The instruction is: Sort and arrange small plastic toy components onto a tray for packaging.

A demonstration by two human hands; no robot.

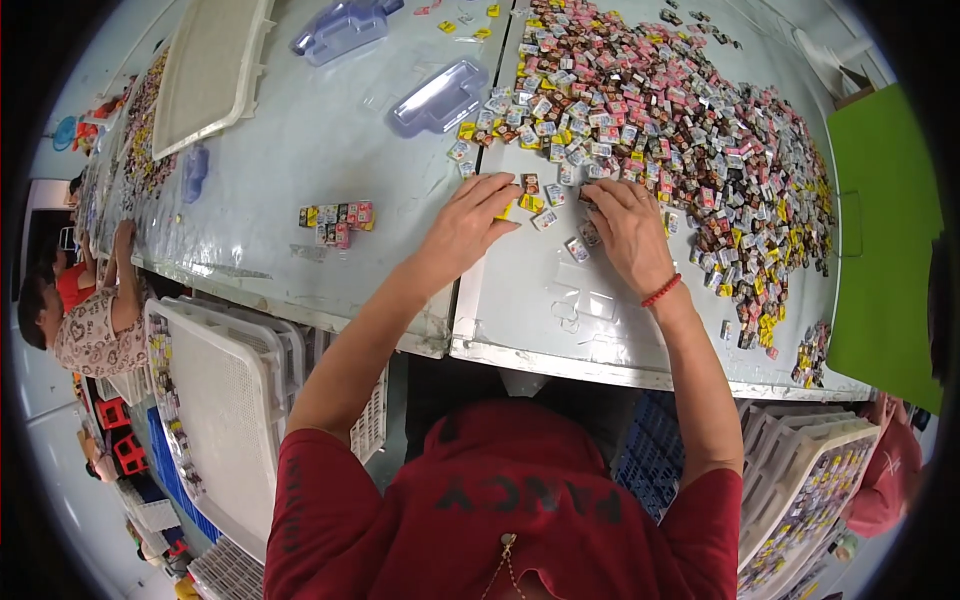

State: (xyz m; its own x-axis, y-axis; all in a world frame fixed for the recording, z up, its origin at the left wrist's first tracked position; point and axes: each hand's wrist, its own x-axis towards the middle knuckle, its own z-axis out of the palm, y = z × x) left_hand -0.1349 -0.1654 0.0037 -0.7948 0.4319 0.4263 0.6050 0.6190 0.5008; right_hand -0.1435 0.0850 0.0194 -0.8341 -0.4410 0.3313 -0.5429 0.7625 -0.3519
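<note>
Many small box-shaped pieces in pink, brown, white and yellow form a wide pile [640, 110] on the table. At its near edge my left hand [465, 228] is open, thumb apart from the fingers, around a small yellow box [503, 212] lying by the table seam. My right hand [630, 230] has its fingers curled down, with a small dark box [586, 190] at the fingertips. Between my hands lie a few loose boxes, among them a white one [544, 220] and another white one [577, 249]. Left of my left hand sits a small grouped block of boxes [337, 222].
Clear blue plastic trays [437, 97] lie beyond my left hand, near a large white tray [205, 75]. A green panel [885, 240] stands at the right. Stacked white trays [215, 400] are below the table's front edge. A co-worker [100, 320] is at the far left.
</note>
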